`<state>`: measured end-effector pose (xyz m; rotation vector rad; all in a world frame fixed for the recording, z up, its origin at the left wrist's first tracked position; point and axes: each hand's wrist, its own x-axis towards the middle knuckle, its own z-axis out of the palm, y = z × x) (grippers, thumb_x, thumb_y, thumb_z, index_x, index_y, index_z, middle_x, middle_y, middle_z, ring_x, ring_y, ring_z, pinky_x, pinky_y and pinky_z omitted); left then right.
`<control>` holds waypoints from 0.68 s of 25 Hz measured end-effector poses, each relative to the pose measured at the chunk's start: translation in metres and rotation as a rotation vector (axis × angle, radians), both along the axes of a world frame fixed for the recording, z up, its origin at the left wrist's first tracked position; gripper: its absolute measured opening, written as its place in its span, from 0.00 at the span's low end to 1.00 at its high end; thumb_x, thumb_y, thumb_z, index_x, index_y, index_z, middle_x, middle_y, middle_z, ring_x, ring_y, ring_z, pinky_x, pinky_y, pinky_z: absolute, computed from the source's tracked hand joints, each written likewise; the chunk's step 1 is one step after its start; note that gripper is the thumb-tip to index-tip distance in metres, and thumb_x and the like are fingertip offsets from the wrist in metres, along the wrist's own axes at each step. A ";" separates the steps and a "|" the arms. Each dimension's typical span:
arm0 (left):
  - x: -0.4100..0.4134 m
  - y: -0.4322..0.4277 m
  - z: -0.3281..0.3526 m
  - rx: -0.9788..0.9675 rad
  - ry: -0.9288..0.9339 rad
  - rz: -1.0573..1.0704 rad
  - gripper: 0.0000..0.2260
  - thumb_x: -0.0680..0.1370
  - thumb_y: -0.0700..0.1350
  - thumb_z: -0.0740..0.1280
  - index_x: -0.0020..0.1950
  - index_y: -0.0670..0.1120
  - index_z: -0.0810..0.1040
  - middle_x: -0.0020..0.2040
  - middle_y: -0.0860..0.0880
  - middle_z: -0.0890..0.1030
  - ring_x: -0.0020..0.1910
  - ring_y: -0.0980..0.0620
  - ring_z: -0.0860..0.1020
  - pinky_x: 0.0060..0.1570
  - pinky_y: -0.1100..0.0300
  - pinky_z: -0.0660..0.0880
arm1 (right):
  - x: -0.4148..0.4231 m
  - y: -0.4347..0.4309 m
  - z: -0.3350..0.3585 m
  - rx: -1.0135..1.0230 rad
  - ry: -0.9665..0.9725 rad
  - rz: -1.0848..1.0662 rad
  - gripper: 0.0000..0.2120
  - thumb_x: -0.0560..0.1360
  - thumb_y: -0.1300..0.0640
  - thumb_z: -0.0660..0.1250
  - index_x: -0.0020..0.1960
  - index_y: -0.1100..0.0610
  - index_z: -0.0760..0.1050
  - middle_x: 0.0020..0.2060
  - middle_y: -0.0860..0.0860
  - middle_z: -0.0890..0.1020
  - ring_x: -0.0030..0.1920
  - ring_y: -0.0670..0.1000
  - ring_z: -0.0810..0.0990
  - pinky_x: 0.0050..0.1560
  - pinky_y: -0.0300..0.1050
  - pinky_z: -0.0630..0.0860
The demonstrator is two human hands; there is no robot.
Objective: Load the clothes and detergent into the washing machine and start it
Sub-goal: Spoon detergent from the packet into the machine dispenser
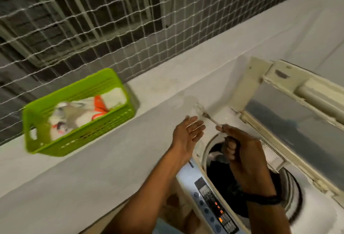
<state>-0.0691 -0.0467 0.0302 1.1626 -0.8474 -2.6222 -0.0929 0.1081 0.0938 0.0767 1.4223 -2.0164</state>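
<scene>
- Buttons and small lit orange lamps mark the control panel (214, 204), nearest of all, below and to the left of the holding hand, along the washing machine (188, 174) front edge.
- Right hand (243, 157) hovers over the open drum (290, 189), fingers curled tight round the handle of a metal spoon (210, 117); a dark band sits on the wrist.
- Dark clothes (219, 174) lie in the drum directly beneath that grip, with a paler piece just showing at the rim.
- Spoon's bowl points up and away from the grip; it is blurred, so whether it carries powder cannot be told.
- Left hand (186, 133) sits just left of the spoon, flat with fingers spread, holding nothing.
- Raised lid (290, 111) stands to the right of the grip and beyond it.
- Farther left, well apart, a green basket (35, 122) rests on the grey ledge (93, 159), holding white and orange packets (89, 111).
- Netting (93, 19) hangs behind all.
</scene>
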 end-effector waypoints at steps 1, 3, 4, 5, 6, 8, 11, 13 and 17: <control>0.012 -0.010 0.016 -0.014 0.030 0.034 0.16 0.85 0.51 0.58 0.59 0.43 0.79 0.59 0.41 0.83 0.55 0.44 0.81 0.60 0.53 0.76 | 0.004 -0.017 0.014 0.019 0.034 0.037 0.17 0.76 0.57 0.66 0.52 0.73 0.74 0.25 0.49 0.65 0.25 0.49 0.61 0.31 0.45 0.64; 0.044 -0.032 0.048 -0.056 0.106 0.106 0.15 0.85 0.51 0.57 0.58 0.44 0.79 0.57 0.42 0.84 0.54 0.46 0.83 0.58 0.54 0.77 | 0.014 -0.050 0.036 -0.024 0.114 0.128 0.16 0.76 0.58 0.65 0.51 0.74 0.75 0.24 0.49 0.63 0.24 0.48 0.59 0.24 0.39 0.61; 0.063 -0.042 0.063 -0.095 0.141 0.142 0.15 0.85 0.50 0.57 0.59 0.45 0.79 0.57 0.42 0.84 0.54 0.47 0.83 0.58 0.55 0.77 | 0.021 -0.065 0.045 -0.043 0.155 0.169 0.14 0.77 0.59 0.64 0.51 0.71 0.78 0.24 0.49 0.63 0.24 0.48 0.59 0.23 0.38 0.60; 0.082 -0.049 0.078 -0.147 0.166 0.176 0.14 0.85 0.49 0.57 0.59 0.45 0.79 0.57 0.42 0.85 0.53 0.47 0.84 0.58 0.55 0.77 | 0.027 -0.078 0.052 -0.058 0.186 0.202 0.12 0.78 0.59 0.64 0.50 0.68 0.81 0.23 0.49 0.63 0.24 0.48 0.58 0.23 0.38 0.60; 0.101 -0.055 0.091 -0.219 0.183 0.213 0.13 0.84 0.48 0.58 0.59 0.44 0.80 0.55 0.42 0.86 0.51 0.48 0.84 0.56 0.55 0.77 | 0.033 -0.089 0.060 -0.055 0.225 0.235 0.12 0.78 0.60 0.63 0.48 0.65 0.83 0.23 0.49 0.64 0.23 0.48 0.58 0.23 0.39 0.60; 0.142 -0.065 0.110 -0.475 0.159 0.315 0.11 0.83 0.44 0.61 0.57 0.43 0.81 0.48 0.44 0.87 0.44 0.49 0.84 0.49 0.59 0.79 | 0.047 -0.112 0.072 -0.042 0.331 0.295 0.11 0.78 0.60 0.63 0.45 0.62 0.84 0.22 0.49 0.65 0.23 0.48 0.59 0.23 0.38 0.59; 0.198 -0.094 0.129 -0.967 -0.011 0.475 0.06 0.79 0.42 0.69 0.53 0.45 0.84 0.42 0.50 0.86 0.41 0.54 0.82 0.45 0.63 0.79 | 0.069 -0.151 0.089 0.100 0.622 0.334 0.09 0.74 0.58 0.67 0.41 0.60 0.84 0.21 0.48 0.71 0.23 0.47 0.66 0.27 0.38 0.64; 0.222 -0.123 0.136 -1.110 -0.076 0.555 0.05 0.76 0.45 0.70 0.50 0.49 0.84 0.43 0.52 0.86 0.43 0.54 0.82 0.47 0.62 0.79 | 0.079 -0.182 0.092 0.339 0.950 0.395 0.10 0.74 0.55 0.67 0.41 0.59 0.85 0.26 0.51 0.79 0.30 0.52 0.78 0.35 0.45 0.74; 0.241 -0.184 0.131 -1.200 -0.179 0.577 0.05 0.79 0.42 0.69 0.49 0.52 0.83 0.43 0.54 0.84 0.42 0.53 0.81 0.46 0.63 0.77 | 0.103 -0.261 0.082 0.926 1.349 0.544 0.13 0.76 0.51 0.62 0.47 0.59 0.81 0.48 0.57 0.83 0.54 0.61 0.80 0.48 0.46 0.73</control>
